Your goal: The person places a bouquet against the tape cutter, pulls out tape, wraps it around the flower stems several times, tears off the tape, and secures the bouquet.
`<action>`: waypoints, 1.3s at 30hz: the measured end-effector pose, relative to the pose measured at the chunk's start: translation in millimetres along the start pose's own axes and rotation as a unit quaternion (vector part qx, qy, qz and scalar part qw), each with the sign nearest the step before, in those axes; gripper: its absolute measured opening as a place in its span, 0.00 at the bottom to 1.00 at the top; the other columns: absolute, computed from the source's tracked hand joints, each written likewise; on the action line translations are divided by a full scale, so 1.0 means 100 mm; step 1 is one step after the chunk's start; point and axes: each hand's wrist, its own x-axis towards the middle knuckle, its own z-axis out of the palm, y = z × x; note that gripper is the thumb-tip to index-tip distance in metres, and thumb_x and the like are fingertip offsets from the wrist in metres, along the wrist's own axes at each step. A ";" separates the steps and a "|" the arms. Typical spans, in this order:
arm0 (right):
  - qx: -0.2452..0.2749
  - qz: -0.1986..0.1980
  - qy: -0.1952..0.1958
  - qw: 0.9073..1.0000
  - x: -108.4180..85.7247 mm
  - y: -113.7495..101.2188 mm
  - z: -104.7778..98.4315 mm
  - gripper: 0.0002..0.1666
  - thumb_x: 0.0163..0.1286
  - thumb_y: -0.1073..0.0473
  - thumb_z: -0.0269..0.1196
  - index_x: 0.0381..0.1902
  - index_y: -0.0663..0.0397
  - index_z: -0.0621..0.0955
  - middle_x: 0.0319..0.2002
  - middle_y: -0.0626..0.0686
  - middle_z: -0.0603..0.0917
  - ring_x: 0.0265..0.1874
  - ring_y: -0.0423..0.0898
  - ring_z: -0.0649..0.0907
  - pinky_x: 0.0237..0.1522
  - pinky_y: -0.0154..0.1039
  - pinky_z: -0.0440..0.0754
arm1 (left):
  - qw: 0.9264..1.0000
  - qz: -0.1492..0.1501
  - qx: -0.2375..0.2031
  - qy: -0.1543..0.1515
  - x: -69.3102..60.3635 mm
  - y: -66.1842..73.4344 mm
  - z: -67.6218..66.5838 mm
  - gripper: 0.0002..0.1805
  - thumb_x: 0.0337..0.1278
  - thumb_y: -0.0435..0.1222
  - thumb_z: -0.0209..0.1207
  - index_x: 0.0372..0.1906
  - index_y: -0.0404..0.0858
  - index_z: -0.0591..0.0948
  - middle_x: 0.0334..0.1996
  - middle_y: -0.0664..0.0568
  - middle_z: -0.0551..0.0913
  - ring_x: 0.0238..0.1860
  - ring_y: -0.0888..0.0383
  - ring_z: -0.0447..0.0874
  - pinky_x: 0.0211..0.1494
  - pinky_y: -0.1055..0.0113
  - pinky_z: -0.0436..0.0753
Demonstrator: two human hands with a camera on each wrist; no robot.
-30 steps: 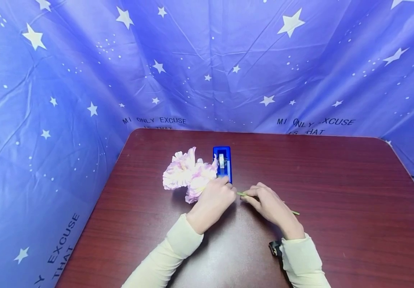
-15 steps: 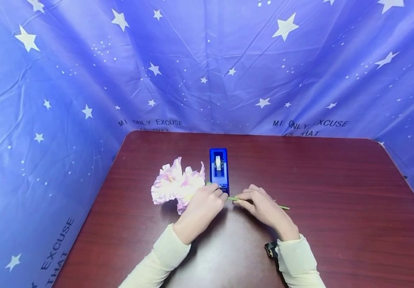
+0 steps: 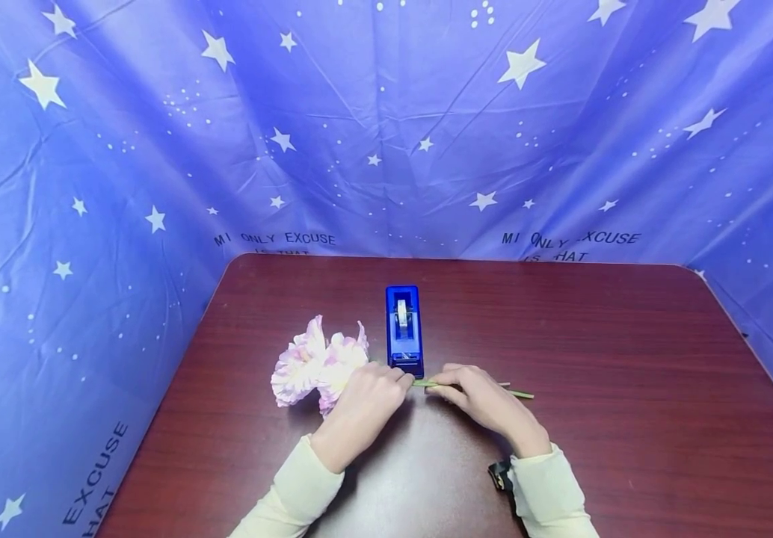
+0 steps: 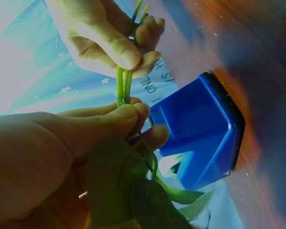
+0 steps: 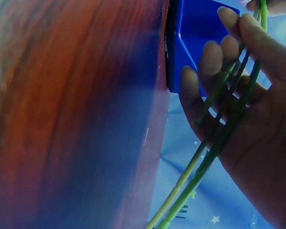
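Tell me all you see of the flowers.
At least two flowers, ruffled, pink and white, perhaps artificial, show left of the dispenser, with thin green stems running right and dark leaves. The left hand grips the stems near the flowers; the right hand pinches them farther along, ends showing beyond. Whether the flowers touch the table is unclear.

on the red-brown wood-grain table (image 3: 635,351), a blue tape dispenser (image 3: 405,344), nearer the far left corner than the far right

Flowers (image 3: 297,371) — left of tape dispenser (image 3: 405,347)
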 end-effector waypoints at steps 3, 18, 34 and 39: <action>0.000 -0.004 -0.003 1.000 0.00 -0.01 0.00 0.13 0.72 0.55 0.60 0.49 0.48 0.88 0.31 0.45 0.82 0.30 0.31 0.75 0.36 0.32 0.77 | 1.000 -0.001 -0.007 -0.005 -0.03 -0.01 0.01 0.05 0.52 0.33 0.65 0.31 0.47 0.81 0.25 0.61 0.82 0.26 0.61 0.77 0.31 0.69 0.73; -0.020 -0.006 0.004 1.000 0.01 -0.02 0.03 0.11 0.71 0.57 0.62 0.45 0.49 0.88 0.25 0.38 0.74 0.25 0.30 0.70 0.31 0.29 0.73 | 0.996 -0.025 -0.086 -0.004 -0.09 -0.03 0.12 0.05 0.58 0.36 0.65 0.30 0.45 0.81 0.24 0.59 0.83 0.25 0.60 0.80 0.32 0.67 0.78; -0.025 -0.007 0.012 1.000 0.02 -0.01 0.00 0.10 0.70 0.57 0.63 0.44 0.48 0.89 0.25 0.37 0.72 0.25 0.30 0.68 0.29 0.28 0.71 | 0.995 -0.046 -0.090 0.002 -0.09 -0.10 0.16 0.10 0.56 0.39 0.67 0.22 0.47 0.79 0.21 0.59 0.82 0.24 0.60 0.82 0.31 0.65 0.79; -0.026 -0.005 0.013 1.000 0.02 -0.02 0.01 0.10 0.70 0.59 0.63 0.44 0.48 0.89 0.24 0.37 0.71 0.24 0.30 0.68 0.29 0.28 0.71 | 0.996 -0.038 -0.077 0.001 -0.10 -0.11 0.20 0.11 0.56 0.35 0.65 0.21 0.48 0.79 0.20 0.59 0.82 0.24 0.61 0.81 0.29 0.65 0.79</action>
